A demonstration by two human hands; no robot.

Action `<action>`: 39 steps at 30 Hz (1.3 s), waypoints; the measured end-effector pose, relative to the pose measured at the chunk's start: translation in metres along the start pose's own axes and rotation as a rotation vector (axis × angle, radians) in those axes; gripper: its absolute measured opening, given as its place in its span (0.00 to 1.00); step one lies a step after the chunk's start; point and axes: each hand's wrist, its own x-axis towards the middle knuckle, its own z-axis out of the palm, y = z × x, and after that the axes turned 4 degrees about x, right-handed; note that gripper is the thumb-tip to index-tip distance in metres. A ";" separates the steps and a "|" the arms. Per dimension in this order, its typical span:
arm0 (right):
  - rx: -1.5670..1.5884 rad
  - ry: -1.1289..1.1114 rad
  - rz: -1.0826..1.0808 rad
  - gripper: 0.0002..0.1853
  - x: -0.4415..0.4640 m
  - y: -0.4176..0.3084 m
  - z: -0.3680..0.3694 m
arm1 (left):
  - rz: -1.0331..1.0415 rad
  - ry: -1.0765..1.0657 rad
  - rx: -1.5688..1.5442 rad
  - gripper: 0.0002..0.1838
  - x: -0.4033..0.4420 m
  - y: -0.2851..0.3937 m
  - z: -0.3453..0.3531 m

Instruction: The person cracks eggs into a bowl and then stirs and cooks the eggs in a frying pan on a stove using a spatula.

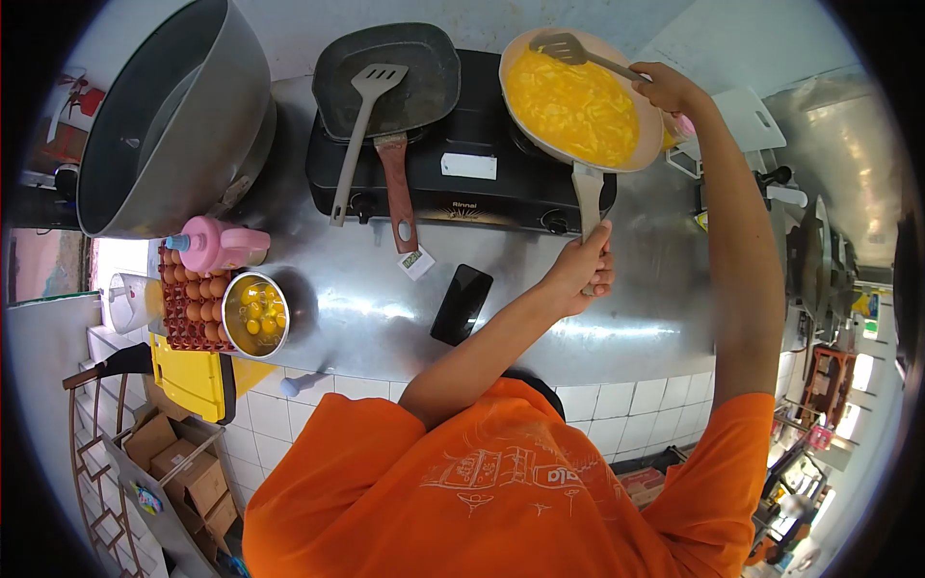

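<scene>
My left hand [581,268] is wrapped round the pale handle of a frying pan [653,144] on the right side of the stove. Bright yellow egg [568,106], partly set and in folds, covers much of the pan's floor. Above the pan's right rim, my right hand [667,89] grips the end of a slotted spatula [559,46]. The blade of this grey-brown tool rests at the egg's far left edge. On the left side of the stove stands a dark square pan [337,72] with a brown handle, and a second slotted spatula [358,135] lies across it.
A black two-burner stove [434,197] stands on the steel counter [385,328]. Left of it are a large metal pot [183,125], a pink jug [207,246], eggs in a red tray [198,337] and a bowl of cracked eggs [255,316]. A phone [462,303] lies near the front.
</scene>
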 end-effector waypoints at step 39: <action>-0.654 0.413 -0.028 0.19 -0.023 0.012 -0.034 | 0.005 -0.017 -0.070 0.16 0.001 -0.004 -0.001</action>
